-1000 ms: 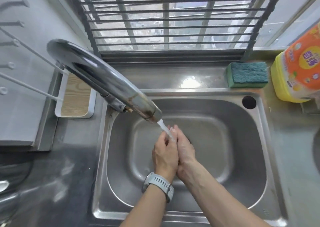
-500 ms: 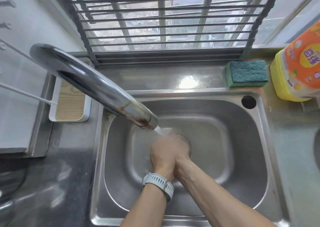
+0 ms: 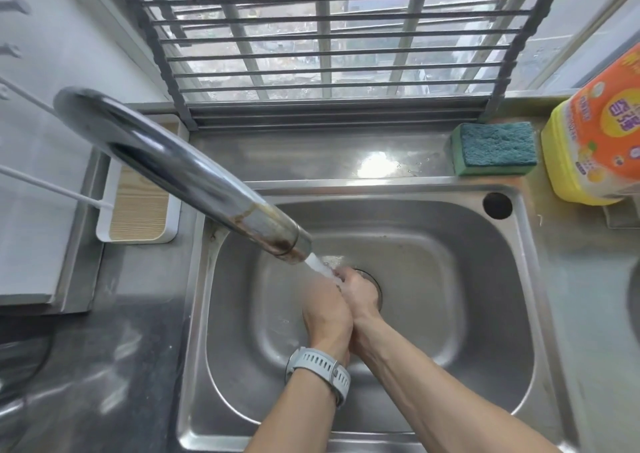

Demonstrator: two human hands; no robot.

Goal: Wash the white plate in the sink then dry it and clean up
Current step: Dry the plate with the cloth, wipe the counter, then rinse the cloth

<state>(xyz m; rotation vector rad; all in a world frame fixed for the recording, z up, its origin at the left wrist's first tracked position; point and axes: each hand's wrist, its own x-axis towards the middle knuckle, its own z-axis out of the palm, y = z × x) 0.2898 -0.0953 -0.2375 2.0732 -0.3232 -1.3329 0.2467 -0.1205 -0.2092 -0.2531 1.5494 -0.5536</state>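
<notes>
- The left hand [image 3: 325,309] and the right hand [image 3: 360,293] are pressing together palm to palm over the middle of the sink [image 3: 485,314], under the water [image 3: 320,265] that is running from the tap [image 3: 194,179].
- The fingers are lying flat against each other and holding nothing, their tips blurring in the stream.
- A grey watch [image 3: 320,369] is sitting on the left wrist.
- The white plate is not showing anywhere around the sink.
- A green sponge [image 3: 495,148] is lying on the worktop [image 3: 311,155] behind the sink's far right corner.
- A yellow detergent bottle [image 3: 595,141] is standing just right of the sponge.
- A small white tray [image 3: 138,210] is sitting left of the sink.
</notes>
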